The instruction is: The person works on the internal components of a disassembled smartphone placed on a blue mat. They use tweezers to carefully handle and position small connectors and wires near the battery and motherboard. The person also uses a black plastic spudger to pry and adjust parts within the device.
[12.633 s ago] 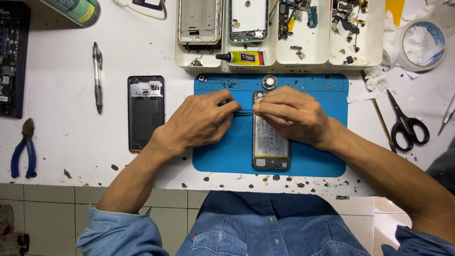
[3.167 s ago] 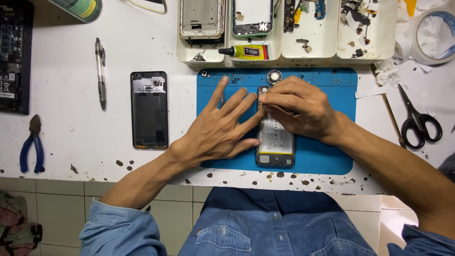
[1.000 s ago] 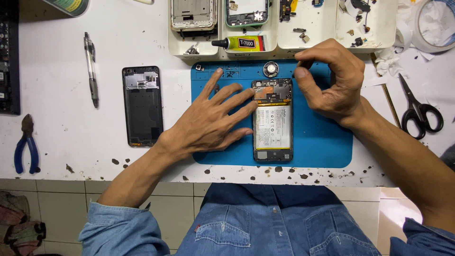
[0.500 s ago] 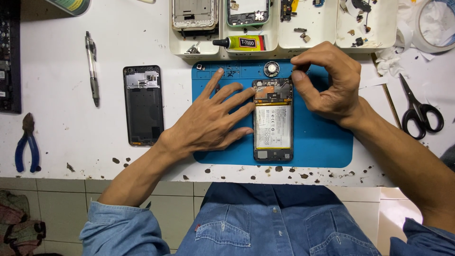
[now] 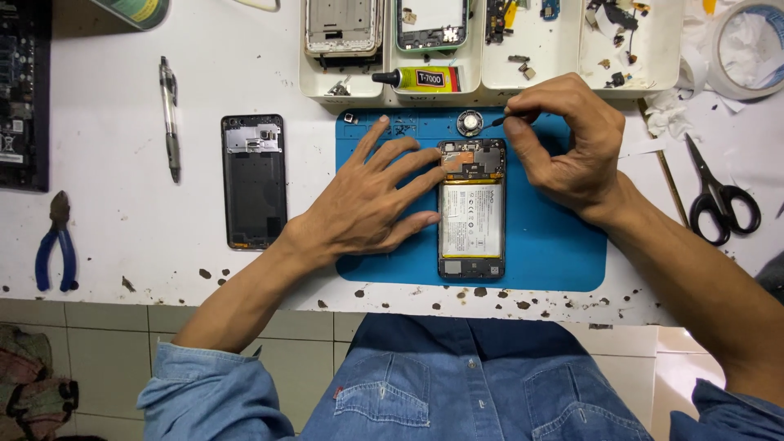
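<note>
The opened black smartphone (image 5: 471,209), its white battery and dark circuit board exposed, lay lengthwise on the blue rubber mat (image 5: 555,245) on the white desk (image 5: 114,237). The left hand (image 5: 367,204) rested flat with fingers spread, fingertips touching the phone's left edge. The right hand (image 5: 563,143) was curled, pinching a small dark tool tip (image 5: 498,122) beside a round silver part (image 5: 469,123).

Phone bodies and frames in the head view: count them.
4. An opened phone with a white battery on the blue mat, a black back housing left of the mat, and two partly cropped frames in the white tray. More may be hidden.
</note>
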